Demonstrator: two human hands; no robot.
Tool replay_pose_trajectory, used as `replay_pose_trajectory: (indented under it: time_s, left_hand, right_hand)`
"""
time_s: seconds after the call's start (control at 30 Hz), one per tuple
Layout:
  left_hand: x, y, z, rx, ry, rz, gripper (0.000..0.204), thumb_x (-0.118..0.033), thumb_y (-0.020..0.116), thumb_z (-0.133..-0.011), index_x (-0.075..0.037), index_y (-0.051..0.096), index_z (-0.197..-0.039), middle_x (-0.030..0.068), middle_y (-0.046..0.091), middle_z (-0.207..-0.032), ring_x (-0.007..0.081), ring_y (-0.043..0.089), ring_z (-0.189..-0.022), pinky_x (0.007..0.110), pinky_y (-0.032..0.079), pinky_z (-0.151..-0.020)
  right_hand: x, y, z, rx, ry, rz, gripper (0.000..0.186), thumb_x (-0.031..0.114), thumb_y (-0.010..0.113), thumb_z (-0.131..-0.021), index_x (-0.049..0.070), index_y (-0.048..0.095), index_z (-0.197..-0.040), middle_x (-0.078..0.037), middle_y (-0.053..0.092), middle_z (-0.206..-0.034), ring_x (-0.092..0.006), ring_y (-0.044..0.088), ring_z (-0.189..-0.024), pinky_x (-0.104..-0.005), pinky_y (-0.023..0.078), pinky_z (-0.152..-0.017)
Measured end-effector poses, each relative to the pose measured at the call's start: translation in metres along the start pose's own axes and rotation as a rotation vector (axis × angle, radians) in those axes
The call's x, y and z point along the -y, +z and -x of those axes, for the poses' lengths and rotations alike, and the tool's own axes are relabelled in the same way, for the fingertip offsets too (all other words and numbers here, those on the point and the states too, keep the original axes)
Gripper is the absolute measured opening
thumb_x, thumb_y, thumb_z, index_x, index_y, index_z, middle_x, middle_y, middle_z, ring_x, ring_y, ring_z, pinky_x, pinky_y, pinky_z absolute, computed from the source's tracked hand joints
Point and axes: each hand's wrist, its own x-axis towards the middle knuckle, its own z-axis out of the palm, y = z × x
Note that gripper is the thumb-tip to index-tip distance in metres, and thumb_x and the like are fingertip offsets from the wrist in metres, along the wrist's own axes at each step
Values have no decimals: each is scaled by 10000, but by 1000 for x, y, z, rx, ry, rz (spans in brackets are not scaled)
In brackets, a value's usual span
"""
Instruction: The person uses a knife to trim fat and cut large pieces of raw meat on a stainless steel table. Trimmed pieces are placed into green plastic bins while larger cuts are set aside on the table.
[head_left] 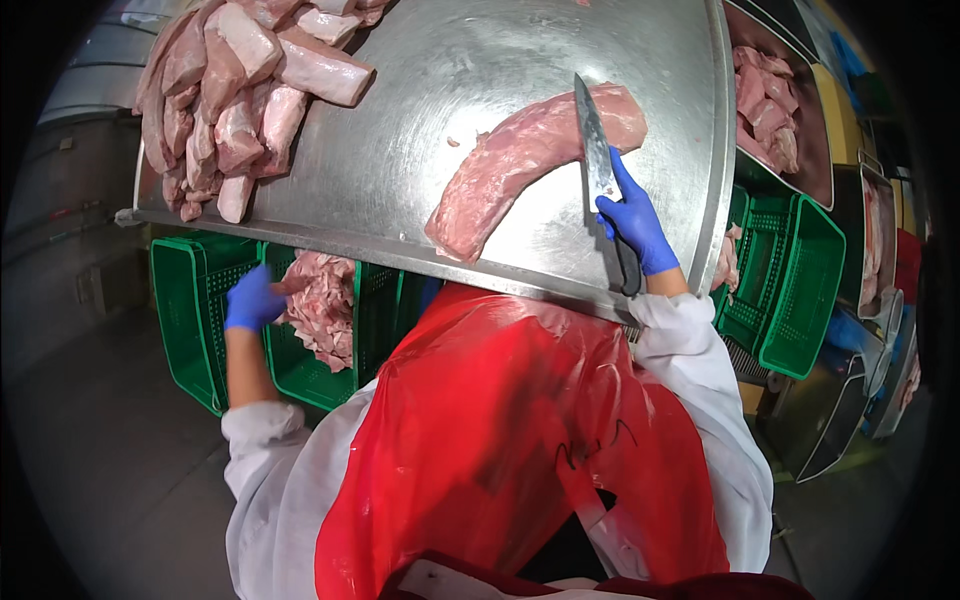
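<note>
A long, curved piece of pork loin (520, 150) lies on the steel table in front of me. My right hand (636, 215), in a blue glove, is closed round the dark handle of a knife (596, 145). The blade points away from me and passes over the loin's right part. Off the table's near edge at the left, my left hand (254, 300), also blue-gloved, is above the green crates. A reddish meat trimming (290, 283) shows at its slightly blurred fingers, which look closed on it. Below is a heap of meat trimmings (325, 320) in a green crate (300, 377).
Cut pork pieces (240, 90) are piled at the table's far left. The steel table (400, 150) has a raised rim. On the right stand another green crate (800, 270) with some meat and a metal bin holding meat chunks (768, 105). Small scraps lie beside the loin.
</note>
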Motion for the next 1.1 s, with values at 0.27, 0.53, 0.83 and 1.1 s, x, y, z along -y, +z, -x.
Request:
replay_pose_trajectory:
  time_s: [0.27, 0.53, 0.83, 1.1]
  left_hand:
    - [-326, -51, -132, 3, 466, 754, 495, -437, 683, -819, 19, 698, -1012, 241, 690, -977, 350, 673, -933, 403, 520, -822]
    - [-336, -30, -159, 53, 500, 1081, 239, -231, 704, -827, 1, 664, -783, 56, 613, -680, 119, 531, -632, 310, 450, -611]
    - [-316, -16, -163, -197, 544, 1020, 240, -224, 719, -811, 4, 649, -778, 89, 628, -683, 153, 563, -631, 337, 481, -635]
    - [-311, -25, -131, -224, 669, 1295, 212, -158, 714, -826, 10, 678, -949, 61, 678, -807, 112, 619, -737, 284, 511, -696]
  right_hand:
    - [11, 42, -58, -39, -63, 15, 834, 29, 586, -877, 254, 188, -1575, -64, 636, -779, -117, 600, -583, -280, 516, -532]
    - [-8, 81, -49, -98, -19, -72, 852, 40, 572, -879, 294, 152, -1576, -69, 631, -737, -121, 596, -561, -281, 519, -516]
    - [46, 105, -27, 316, 29, 461, 805, 68, 569, -864, 252, 226, -1568, -97, 663, -849, -145, 604, -614, -280, 516, -596]
    - [52, 124, -71, 395, -80, 416, 779, 139, 570, -878, 256, 224, -1567, -123, 672, -865, -176, 628, -681, -327, 534, -655]
